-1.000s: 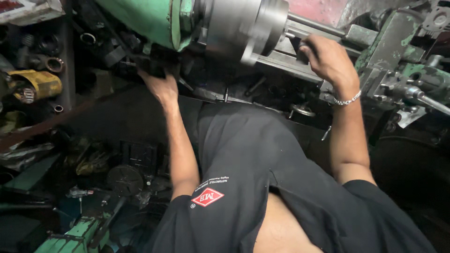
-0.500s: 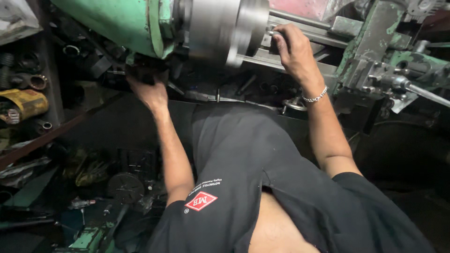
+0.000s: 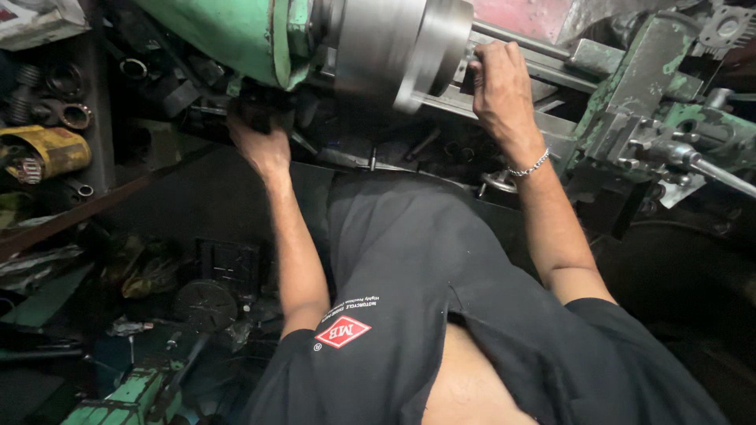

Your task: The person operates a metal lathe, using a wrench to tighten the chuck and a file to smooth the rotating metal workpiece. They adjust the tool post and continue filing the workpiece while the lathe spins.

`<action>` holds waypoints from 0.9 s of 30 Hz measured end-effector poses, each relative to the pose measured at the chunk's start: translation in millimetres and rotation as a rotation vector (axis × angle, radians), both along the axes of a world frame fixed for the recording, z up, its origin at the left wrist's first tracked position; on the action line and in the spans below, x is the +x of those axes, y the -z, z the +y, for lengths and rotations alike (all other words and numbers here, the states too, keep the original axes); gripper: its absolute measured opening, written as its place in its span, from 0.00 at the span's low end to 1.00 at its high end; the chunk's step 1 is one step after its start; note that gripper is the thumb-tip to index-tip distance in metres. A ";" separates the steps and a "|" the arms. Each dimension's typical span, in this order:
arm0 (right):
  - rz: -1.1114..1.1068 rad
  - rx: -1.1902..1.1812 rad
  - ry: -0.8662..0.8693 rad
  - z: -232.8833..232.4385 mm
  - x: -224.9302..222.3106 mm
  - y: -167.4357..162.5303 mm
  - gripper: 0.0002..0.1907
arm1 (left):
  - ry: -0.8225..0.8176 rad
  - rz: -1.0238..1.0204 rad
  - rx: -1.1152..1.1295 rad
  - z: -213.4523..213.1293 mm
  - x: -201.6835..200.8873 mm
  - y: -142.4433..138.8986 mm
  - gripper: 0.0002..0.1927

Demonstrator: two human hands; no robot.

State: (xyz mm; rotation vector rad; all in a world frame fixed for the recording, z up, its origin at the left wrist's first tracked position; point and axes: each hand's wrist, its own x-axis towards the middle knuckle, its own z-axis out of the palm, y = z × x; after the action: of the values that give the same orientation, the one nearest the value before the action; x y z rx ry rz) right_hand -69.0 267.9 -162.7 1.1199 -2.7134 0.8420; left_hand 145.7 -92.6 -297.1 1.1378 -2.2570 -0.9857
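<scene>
While the green lathe (image 3: 236, 35) lies with its long axis running left to right across the top, its grey steel chuck (image 3: 402, 47) faces right. Just beside the chuck, the right hand (image 3: 500, 86) is closed around something dark; the left hand (image 3: 260, 145) grips a dark control under the headstock.

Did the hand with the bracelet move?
No. The right hand stays gripping the rail just right of the grey chuck; only the camera shifted.

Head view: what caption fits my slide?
Left hand under a green lathe, right hand beside its chuck.
</scene>
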 end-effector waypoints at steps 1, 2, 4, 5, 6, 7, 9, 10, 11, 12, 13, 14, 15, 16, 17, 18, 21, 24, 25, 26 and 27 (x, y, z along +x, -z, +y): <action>0.025 0.011 -0.003 0.8 -0.3 -0.2 0.07 | 0.007 -0.003 -0.010 -0.9 0.4 2.4 0.42; 0.048 0.023 -0.007 1.5 -0.6 -0.3 0.08 | 0.013 -0.007 -0.019 -1.8 0.9 4.8 0.43; 0.057 0.030 -0.023 3.4 -1.5 -0.1 0.08 | 0.020 -0.015 -0.040 -2.8 1.4 9.2 0.43; 0.062 0.033 -0.033 4.2 -2.4 0.2 0.08 | 0.021 -0.018 -0.053 -2.9 0.7 10.9 0.42; 0.071 0.036 -0.044 4.8 -3.5 0.7 0.09 | 0.022 -0.022 -0.066 -2.6 0.3 11.2 0.42; 0.078 0.039 -0.053 5.9 -4.5 1.3 0.09 | 0.026 -0.014 -0.071 -1.7 0.4 11.4 0.41; 0.083 0.043 -0.059 7.2 -5.6 2.6 0.09 | 0.039 0.002 -0.079 -0.1 -0.1 9.8 0.40; 0.083 0.044 -0.057 7.6 -6.1 2.9 0.09 | 0.028 -0.006 -0.043 1.0 -0.7 8.0 0.40; 0.083 0.044 -0.054 8.6 -6.1 3.3 0.09 | 0.018 -0.014 -0.008 1.9 -1.2 5.4 0.39; 0.085 0.039 -0.052 9.0 -6.1 3.3 0.09 | 0.007 -0.019 0.025 2.2 -1.9 2.5 0.38; 0.089 0.034 -0.053 9.9 -6.1 3.1 0.08 | 0.020 0.007 0.001 2.6 -3.1 -0.2 0.39; 0.091 0.030 -0.053 10.3 -5.9 2.6 0.08 | 0.033 0.033 -0.022 2.8 -3.9 -2.6 0.41; 0.091 0.019 -0.051 11.2 -5.8 1.9 0.09 | 0.045 0.057 -0.044 3.6 -4.7 -4.5 0.42; 0.091 0.008 -0.050 11.6 -5.5 1.0 0.09 | 0.046 0.056 -0.061 3.6 -5.0 -5.6 0.41; 0.091 -0.002 -0.050 12.0 -5.3 0.3 0.09 | 0.046 0.054 -0.077 4.0 -5.1 -6.2 0.40; 0.084 0.001 -0.043 12.1 -4.9 -0.6 0.09 | 0.043 0.052 -0.093 4.1 -4.7 -6.1 0.39; 0.071 0.003 -0.031 12.4 -3.5 -2.1 0.08 | -0.011 0.076 0.113 4.7 -1.9 -2.2 0.33; 0.060 -0.001 -0.014 14.2 -1.4 -2.6 0.07 | 0.029 0.029 -0.074 2.2 1.0 3.3 0.41; 0.056 0.004 -0.003 15.6 -0.7 -2.7 0.07 | 0.015 0.007 -0.063 1.4 2.3 4.9 0.42; 0.051 0.009 0.009 17.4 -0.2 -2.8 0.06 | 0.002 -0.015 -0.051 0.2 2.9 6.6 0.43; 0.038 0.026 0.009 20.8 -0.1 -3.4 0.05 | -0.010 -0.038 -0.039 -0.3 4.0 8.1 0.44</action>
State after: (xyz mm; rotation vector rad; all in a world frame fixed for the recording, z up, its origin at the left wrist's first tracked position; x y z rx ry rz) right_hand -69.1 288.8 -159.3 1.1159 -2.7038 0.7787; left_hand 149.7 -92.9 -305.2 1.1596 -2.2876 -0.9200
